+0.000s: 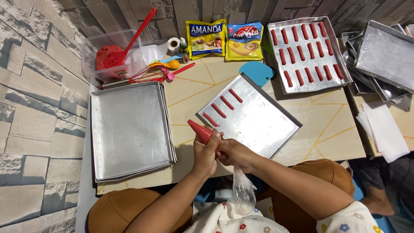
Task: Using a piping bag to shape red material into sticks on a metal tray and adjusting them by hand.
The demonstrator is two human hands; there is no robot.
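Red batter is sitting in the piping bag [202,131], which both hands are gripping just off the near corner of the tray [258,121]. Left hand [205,153] is closing its fingers fully around the cone; right hand [233,155] is pinching the bag behind it, with the slack clear tail hanging toward the lap. Risks: the tip is pointing off the tray, so a squeeze could be dropping batter on the bench [194,92]; a loosening pinch could be pushing batter back into the tail; uneven pressure could be making strips unlike the four strips [224,105] already piped.

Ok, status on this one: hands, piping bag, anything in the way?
Both hands, left and right, grip red piping bag. Tip at tray, three strips piped. Nothing blocking.
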